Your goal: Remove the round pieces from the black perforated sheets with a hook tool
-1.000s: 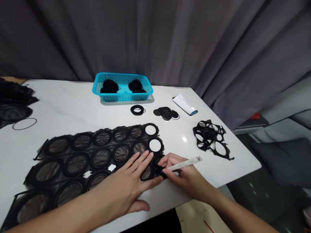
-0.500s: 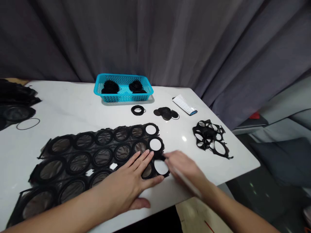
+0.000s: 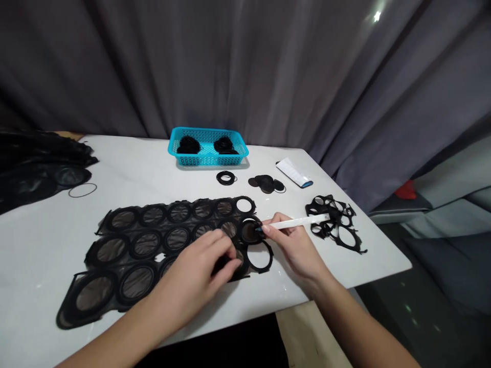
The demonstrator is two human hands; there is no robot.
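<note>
A black sheet of mesh (image 3: 148, 240) with rows of round thick-rimmed rings lies on the white table. My left hand (image 3: 205, 263) is over its right part, fingers curled and thumb bent in towards them; whatever they may hold is hidden. In my right hand (image 3: 293, 245), a slim white-handled tool (image 3: 299, 222) with a dark-blue tip is pinched between thumb and fingers. At that tip a dark mesh disc (image 3: 250, 232) partly covers a ring opening. Neighbouring ring openings at the sheet's right end (image 3: 259, 255) show white table through them.
A blue basket (image 3: 209, 160) holds black rings at the back. Black rings (image 3: 226, 178), dark discs (image 3: 266, 184) and a folded white paper (image 3: 294, 172) lie before it. Cut black scrap (image 3: 333, 217) is at right, a black mesh pile (image 3: 42, 168) and thin hoop (image 3: 82, 190) at left.
My left hand has gone from flat with spread fingers to curled. My right hand has moved up to the middle ring, where a dark disc now shows. The view has shifted left.
</note>
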